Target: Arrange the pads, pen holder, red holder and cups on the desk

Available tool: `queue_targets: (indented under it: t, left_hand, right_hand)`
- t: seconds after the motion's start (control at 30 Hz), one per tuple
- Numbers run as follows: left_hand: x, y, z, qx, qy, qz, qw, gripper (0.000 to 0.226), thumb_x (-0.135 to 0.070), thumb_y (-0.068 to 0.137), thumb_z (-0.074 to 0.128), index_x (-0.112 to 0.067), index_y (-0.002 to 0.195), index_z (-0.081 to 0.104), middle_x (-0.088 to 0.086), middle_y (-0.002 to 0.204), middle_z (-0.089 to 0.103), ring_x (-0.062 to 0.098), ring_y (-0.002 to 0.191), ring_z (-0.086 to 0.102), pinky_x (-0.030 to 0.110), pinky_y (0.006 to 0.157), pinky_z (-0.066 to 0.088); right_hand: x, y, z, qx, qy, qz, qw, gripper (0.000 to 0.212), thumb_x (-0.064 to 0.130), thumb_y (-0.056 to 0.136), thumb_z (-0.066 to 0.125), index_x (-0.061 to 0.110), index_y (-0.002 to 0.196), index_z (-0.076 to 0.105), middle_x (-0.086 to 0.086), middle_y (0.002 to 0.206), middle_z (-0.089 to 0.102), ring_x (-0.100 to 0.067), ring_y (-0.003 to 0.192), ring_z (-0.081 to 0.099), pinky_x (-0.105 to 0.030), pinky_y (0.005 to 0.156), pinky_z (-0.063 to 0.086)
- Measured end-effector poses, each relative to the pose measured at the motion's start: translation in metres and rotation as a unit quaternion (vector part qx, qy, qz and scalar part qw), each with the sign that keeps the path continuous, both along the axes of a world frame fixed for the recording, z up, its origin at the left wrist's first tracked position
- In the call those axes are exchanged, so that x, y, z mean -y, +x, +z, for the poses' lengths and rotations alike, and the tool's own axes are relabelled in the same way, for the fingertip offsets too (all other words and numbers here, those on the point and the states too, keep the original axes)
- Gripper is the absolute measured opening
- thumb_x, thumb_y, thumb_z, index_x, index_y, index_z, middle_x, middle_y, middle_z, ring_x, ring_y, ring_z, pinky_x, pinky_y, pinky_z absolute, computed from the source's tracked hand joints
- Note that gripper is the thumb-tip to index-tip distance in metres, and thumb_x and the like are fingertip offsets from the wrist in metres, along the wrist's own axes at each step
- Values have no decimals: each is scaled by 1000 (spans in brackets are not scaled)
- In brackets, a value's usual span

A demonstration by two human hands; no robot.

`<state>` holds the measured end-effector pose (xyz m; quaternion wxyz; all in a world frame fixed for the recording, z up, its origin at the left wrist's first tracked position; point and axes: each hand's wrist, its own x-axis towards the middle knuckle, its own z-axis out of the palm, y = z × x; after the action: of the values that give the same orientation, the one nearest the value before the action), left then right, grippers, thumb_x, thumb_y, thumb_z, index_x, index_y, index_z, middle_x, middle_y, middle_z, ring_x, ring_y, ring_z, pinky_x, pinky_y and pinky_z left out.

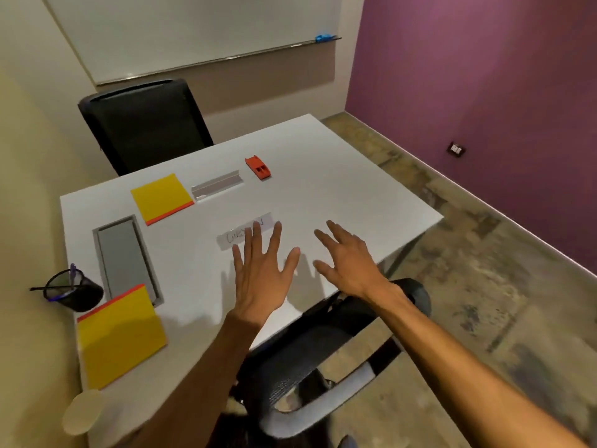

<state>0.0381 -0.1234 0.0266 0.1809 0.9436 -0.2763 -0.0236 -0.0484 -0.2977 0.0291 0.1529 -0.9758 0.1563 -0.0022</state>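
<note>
Two yellow pads with orange edges lie on the white desk (339,189): one pad (160,197) at the far left, the other pad (121,337) near the front left corner. A black mesh pen holder (75,291) with pens stands at the left edge. The red holder (257,167) lies toward the far side. A pale cup (82,412) sits at the front left corner. My left hand (263,270) and my right hand (349,257) hover over the desk's middle, fingers spread, holding nothing.
A grey cable tray (126,257) is set into the desk on the left. A clear strip-shaped stand (215,185) lies beside the far pad, and a paper label (239,232) under my left fingers. Black chairs stand at the far side (145,124) and near me (323,367).
</note>
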Motion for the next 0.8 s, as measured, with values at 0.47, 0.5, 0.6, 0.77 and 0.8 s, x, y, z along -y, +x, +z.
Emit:
queue_targets:
  t: [0.47,0.5,0.6,0.77,0.8]
  left_hand:
    - [175,-150,48,25,-57,-177,982,78,-76,93,16,-35,158,1,3,167,-5,24,154,-6,49,123,-2]
    - [188,-158,49,28,-54,-190,980,78,-75,94,18,-34,158,1,3,167,-5,24,154,-6,49,123,-2]
    - [229,-177,52,28,-48,-236,970,77,-72,95,19,-34,158,1,4,167,-6,24,154,-8,49,124,-4]
    - [295,-202,52,28,-43,-308,950,81,-74,90,13,-32,159,2,5,167,-9,23,154,-12,49,124,-4]
    - [309,-205,51,31,-41,-316,947,81,-74,91,14,-31,159,3,6,167,-8,23,154,-11,49,124,-4]
  right_hand:
    - [144,-241,53,62,-24,-176,982,72,44,97,50,21,157,20,-15,165,13,-29,152,13,-52,120,21]
    - [153,-253,54,68,-23,-190,979,71,44,97,50,22,157,20,-15,165,13,-29,152,13,-53,120,21]
    - [180,-283,55,80,-22,-232,969,70,42,98,51,22,157,21,-13,166,9,-28,153,8,-54,120,20]
    - [230,-313,52,105,1,-303,947,72,41,98,54,23,158,19,-9,167,-1,-28,154,0,-54,118,17]
    - [241,-317,51,106,1,-311,944,72,42,98,54,23,158,18,-9,167,-1,-29,154,-1,-54,118,17]
